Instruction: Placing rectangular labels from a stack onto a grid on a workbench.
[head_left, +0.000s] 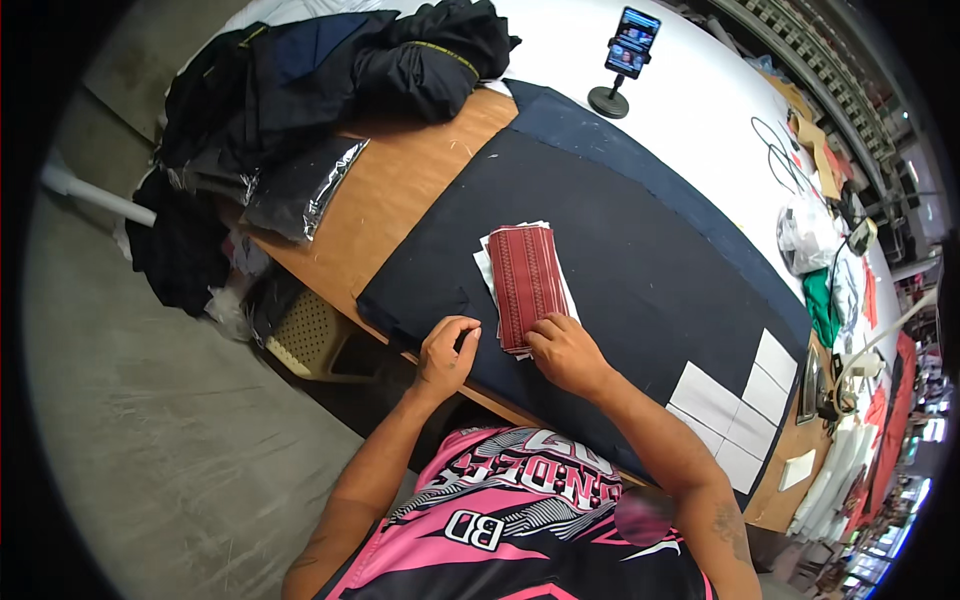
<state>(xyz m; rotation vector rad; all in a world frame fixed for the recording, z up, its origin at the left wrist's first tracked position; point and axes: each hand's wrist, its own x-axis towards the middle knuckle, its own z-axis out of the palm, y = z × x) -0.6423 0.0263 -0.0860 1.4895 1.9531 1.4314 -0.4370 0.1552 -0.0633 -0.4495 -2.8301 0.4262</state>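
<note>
On the dark cloth (600, 217) in front of me lies a stack of red patterned fabric pieces (521, 277), with white layers showing along its edges. My right hand (568, 352) is at the stack's lower right edge, its bent fingers gripping the top piece there. What the fingertips do underneath is hidden. To the left of the stack, just above the table's near edge, is my left hand (448, 358). Its fingers are curled and the tips of thumb and forefinger meet, with nothing visible between them.
White rectangular pieces (709, 397) lie at the cloth's right end, near an iron (810, 382). Dark garments (330, 67) and a plastic-wrapped pack (300, 187) occupy the table's left side. A phone (634, 41) stands on a holder (608, 103) at the back. A plastic stool (311, 334) sits below.
</note>
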